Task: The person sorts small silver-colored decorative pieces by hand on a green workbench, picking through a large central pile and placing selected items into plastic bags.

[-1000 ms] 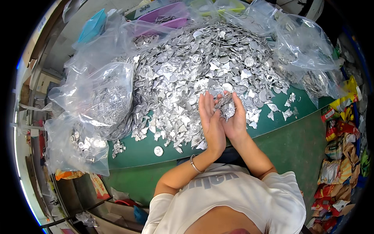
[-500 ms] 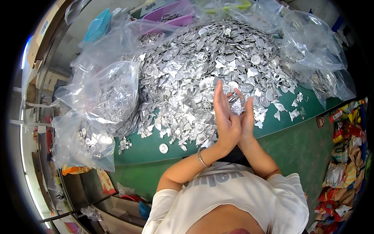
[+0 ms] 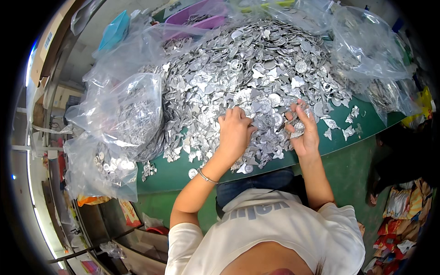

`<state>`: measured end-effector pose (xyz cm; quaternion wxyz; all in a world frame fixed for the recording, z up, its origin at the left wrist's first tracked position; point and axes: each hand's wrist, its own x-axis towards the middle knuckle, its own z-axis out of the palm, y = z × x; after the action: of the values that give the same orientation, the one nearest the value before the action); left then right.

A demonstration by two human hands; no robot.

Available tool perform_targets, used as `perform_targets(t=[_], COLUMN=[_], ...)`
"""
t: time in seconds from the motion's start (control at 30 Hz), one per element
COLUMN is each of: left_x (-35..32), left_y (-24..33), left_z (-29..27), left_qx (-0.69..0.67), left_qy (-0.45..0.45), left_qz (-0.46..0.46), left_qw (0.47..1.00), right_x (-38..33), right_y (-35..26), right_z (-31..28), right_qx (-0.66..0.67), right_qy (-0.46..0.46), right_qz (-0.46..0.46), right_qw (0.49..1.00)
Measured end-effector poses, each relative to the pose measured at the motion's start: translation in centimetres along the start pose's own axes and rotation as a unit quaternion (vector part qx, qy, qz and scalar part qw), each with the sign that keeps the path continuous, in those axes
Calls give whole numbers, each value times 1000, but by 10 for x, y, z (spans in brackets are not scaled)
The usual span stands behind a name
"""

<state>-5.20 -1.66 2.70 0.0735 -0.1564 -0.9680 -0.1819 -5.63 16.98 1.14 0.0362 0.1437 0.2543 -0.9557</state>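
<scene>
A big heap of small silvery metal charms (image 3: 206,87), some round and some shaped like stars or animals, is spread over a green table (image 3: 169,181). My left hand (image 3: 235,133) is down on the near part of the heap, its fingers bent and pressed among the pieces; its fingertips are partly hidden. Palm turned inward, my right hand (image 3: 306,130) is raised at the heap's right side. Several metal charms (image 3: 297,124) lie in its curled fingers.
Clear plastic bags of metal pieces (image 3: 137,110) stand at the left, with more bags (image 3: 371,50) at the right. A purple basin (image 3: 197,18) and a blue basin (image 3: 113,31) sit at the back. Colourful packages (image 3: 398,215) are piled at the right. A dark shape (image 3: 398,151) is by the table's right edge.
My hands, close together before, have parted. The left moved left and down onto the heap; the right moved slightly right, still with charms. A dark shape has appeared at the right.
</scene>
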Motion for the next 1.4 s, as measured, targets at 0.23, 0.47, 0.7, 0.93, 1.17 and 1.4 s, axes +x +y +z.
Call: perform_targets(t=[0.23, 0.47, 0.7, 0.93, 1.17, 1.4], left_x=[6, 4, 5, 9, 1, -19], left_y=[4, 15, 16, 56, 72, 60], left_z=[10, 14, 1, -8, 0, -4], left_qx=[-25, -39, -160, -342, -275, -321], left_qy=[25, -48, -9, 132, 124, 153], left_qz=[2, -27, -76, -39, 138, 28], left_qw=[999, 998, 984, 930, 943, 934], right_x=[0, -1, -4, -9, -4, 11], right_y=[3, -3, -3, 15, 3, -56], right_z=[-1, -7, -9, -4, -3, -7], right_qx=[-85, -86, -101, -63, 67, 211], right_qy=[-2, 31, 10, -73, -56, -79], right_qz=[14, 5, 2, 9, 53, 104], right_qw=[996, 996, 995, 995, 995, 969])
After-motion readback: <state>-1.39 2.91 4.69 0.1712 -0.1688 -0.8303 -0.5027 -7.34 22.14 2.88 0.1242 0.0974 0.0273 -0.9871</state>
